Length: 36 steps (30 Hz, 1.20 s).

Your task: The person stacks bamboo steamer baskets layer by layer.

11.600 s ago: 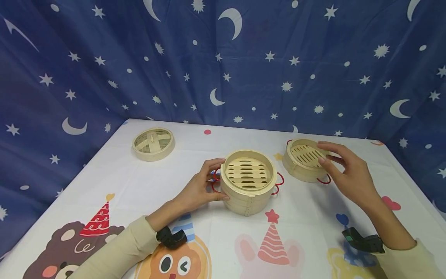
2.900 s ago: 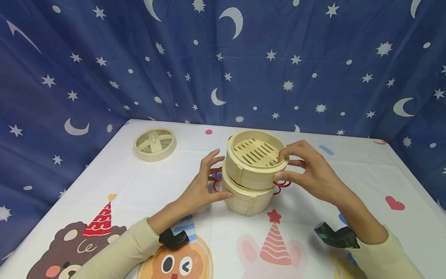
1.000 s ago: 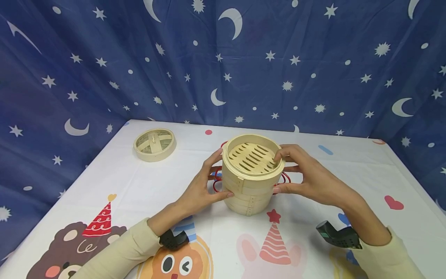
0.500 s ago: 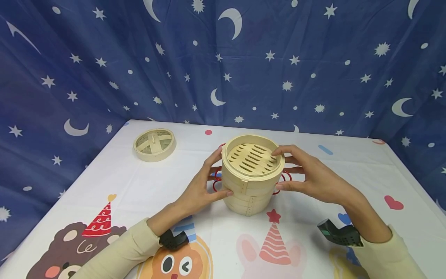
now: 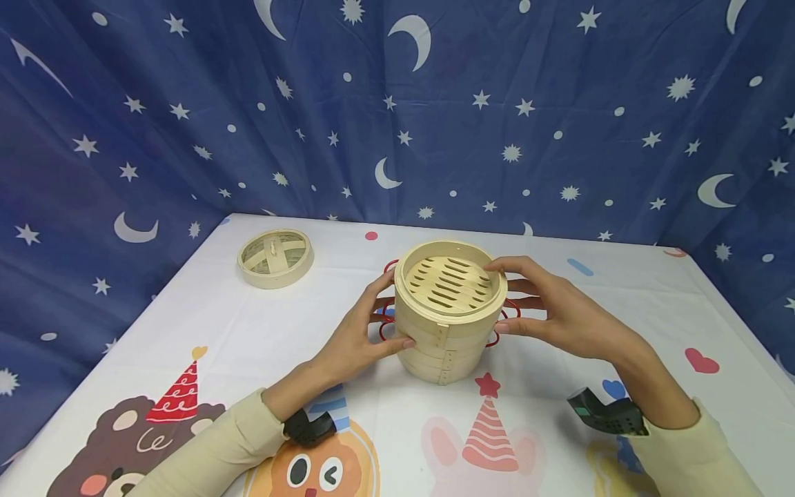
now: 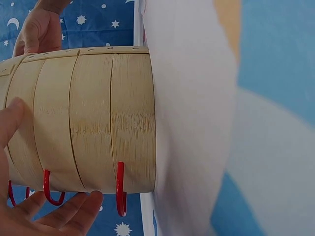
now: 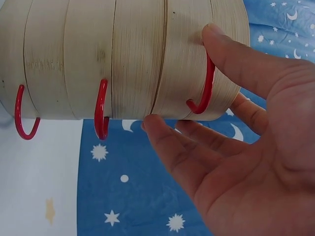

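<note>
So, the outfit: long cream-beige sleeves, plain all over, no print that I can spot. The left sleeve (image 5: 214, 442) comes in from the lower left of the head view, with soft creases, and ends at the wrist in a simple edge. The right sleeve (image 5: 695, 452) fills the lower right corner, same pale cloth. Both the left hand (image 5: 357, 338) and the right hand (image 5: 549, 307) are bare.

Strapped at the wrists are chunky black gadgets. The left wrist gadget (image 5: 317, 429), bottom centre-left, is dark and curvy with a dip in the middle. The right wrist gadget (image 5: 611, 417), lower right, is hooked, with tiny dots and a greenish patch.
</note>
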Available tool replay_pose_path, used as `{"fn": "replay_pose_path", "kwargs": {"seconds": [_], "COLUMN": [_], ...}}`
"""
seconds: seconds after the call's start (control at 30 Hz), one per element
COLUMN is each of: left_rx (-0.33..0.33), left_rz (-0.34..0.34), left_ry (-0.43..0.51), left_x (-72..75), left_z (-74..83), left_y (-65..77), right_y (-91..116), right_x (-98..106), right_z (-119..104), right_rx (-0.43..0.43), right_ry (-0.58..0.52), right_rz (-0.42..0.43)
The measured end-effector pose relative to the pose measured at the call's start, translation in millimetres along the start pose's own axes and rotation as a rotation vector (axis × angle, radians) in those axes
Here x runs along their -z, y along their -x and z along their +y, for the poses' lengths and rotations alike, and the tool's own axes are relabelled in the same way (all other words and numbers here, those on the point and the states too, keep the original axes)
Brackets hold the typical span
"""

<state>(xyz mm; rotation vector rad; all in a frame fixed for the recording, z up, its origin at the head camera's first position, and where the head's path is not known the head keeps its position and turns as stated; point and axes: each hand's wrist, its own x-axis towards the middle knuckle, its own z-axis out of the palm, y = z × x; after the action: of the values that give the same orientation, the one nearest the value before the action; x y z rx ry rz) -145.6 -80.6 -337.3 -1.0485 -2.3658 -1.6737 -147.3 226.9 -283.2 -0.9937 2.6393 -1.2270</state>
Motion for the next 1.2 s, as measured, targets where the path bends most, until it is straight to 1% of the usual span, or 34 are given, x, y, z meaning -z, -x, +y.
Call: {"fn": "replay_pose_path", "kwargs": {"seconds": [0.13, 0.27, 0.37, 0.43, 0.5, 0.97, 1.2], "left_rx": [-0.022, -0.026, -0.043, -0.056, -0.065, -0.07, -0.045], "left_rz": [0.002, 0.008, 0.015, 0.019, 0.022, 0.047, 0.052], "left_ry": [0.001, -0.017, -0.029, -0.036, -0.032, -0.005, -0.008], "left_x": [-0.4, -2.6, -4.4, -4.8, -4.9, -6.0, -5.9], "left_z": [-3.0, -20.2, -34.5, -37.8, -38.3, -36.8, -34.5], "left_y": [-0.4, -0.2, 0.0, 0.2, 0.4, 1.4, 1.8], "right_y": [-0.2, -0.5, -0.5, -0.5, -0.6, -1.2, -1.0], "right_x": [0.6, 0.9, 1.4, 1.8, 2.1, 2.5, 2.1], "right_z": [0.6, 1.5, 2.4, 3.1, 4.0, 8.7, 9.2], "right_rx": [0.001, 0.002, 0.001, -0.004, -0.006, -0.008, -0.013], "right_ry": [-0.002, -0.004, 0.0, 0.003, 0.002, -0.009, -0.026], "right_rz": [-0.004, -0.006, -0.005, -0.002, -0.001, -0.001, 0.003]}}
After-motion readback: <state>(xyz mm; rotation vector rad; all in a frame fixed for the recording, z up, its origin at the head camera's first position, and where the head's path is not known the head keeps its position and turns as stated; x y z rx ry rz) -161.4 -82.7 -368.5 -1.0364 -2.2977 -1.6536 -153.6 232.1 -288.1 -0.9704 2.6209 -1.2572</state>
